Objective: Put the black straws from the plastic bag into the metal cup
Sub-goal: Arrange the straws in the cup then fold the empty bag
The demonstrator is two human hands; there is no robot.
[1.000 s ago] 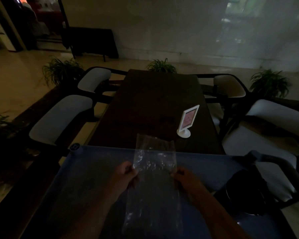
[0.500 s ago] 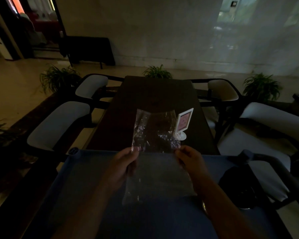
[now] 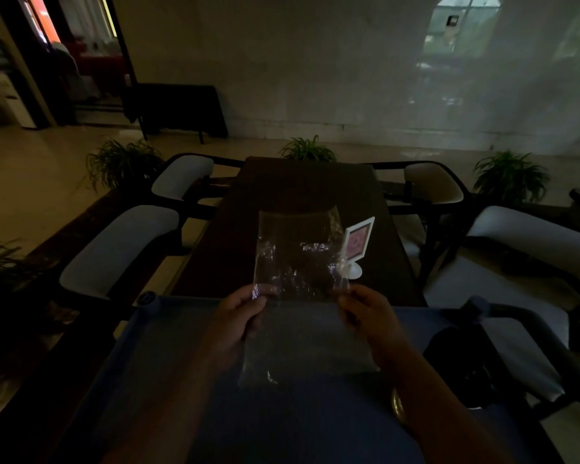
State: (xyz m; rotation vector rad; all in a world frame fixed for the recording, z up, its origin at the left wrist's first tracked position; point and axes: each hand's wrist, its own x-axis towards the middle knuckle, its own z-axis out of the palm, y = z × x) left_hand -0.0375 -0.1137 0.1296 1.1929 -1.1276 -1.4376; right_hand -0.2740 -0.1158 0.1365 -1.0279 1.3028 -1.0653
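A clear, crinkled plastic bag [image 3: 298,259] is held up flat above the blue surface [image 3: 168,356]. My left hand [image 3: 238,316] pinches its left edge and my right hand [image 3: 369,316] pinches its right edge, about halfway down the bag. The bag's upper half stands upright over the dark table; its lower half hangs toward me. I can make out no black straws in the dim light, inside the bag or elsewhere. No metal cup is visible.
A dark wooden table [image 3: 308,192] stretches ahead with a small white-framed sign [image 3: 357,246] on it. Padded chairs [image 3: 114,249] flank both sides. A dark object [image 3: 462,356] lies at the right on the blue surface. Potted plants [image 3: 307,150] stand beyond.
Both hands raised the bag from lying low over the blue surface to upright in front of me. The view tilted up slightly.
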